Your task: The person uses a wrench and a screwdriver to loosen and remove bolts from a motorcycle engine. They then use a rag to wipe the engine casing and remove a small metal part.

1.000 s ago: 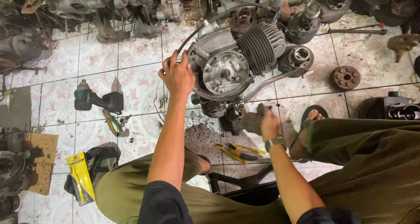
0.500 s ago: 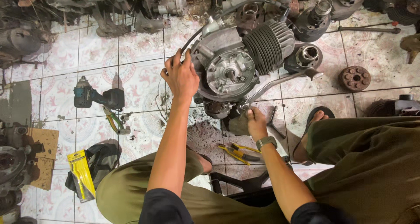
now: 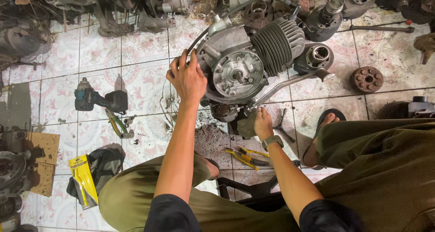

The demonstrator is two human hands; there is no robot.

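A grey small engine (image 3: 247,55) with a finned cylinder stands on the tiled floor in front of me. My left hand (image 3: 186,75) rests on the left edge of its round casing, fingers curled over the rim. My right hand (image 3: 262,122) reaches under the engine's lower right side, just below a long metal lever (image 3: 290,83). Its fingers are tucked against the underside, and what they hold cannot be made out. A watch (image 3: 272,142) sits on that wrist.
A cordless impact driver (image 3: 99,99) lies left on the floor, pliers (image 3: 116,123) beside it. Yellow-handled pliers (image 3: 247,157) lie by my knee, a yellow packet (image 3: 83,180) at lower left. Engine parts crowd the far edge; a rusty hub (image 3: 366,79) lies right. My sandalled foot (image 3: 322,134) is near.
My right hand has moved up and left, from the floor by my knee to the engine's underside. My left hand stays on the casing.
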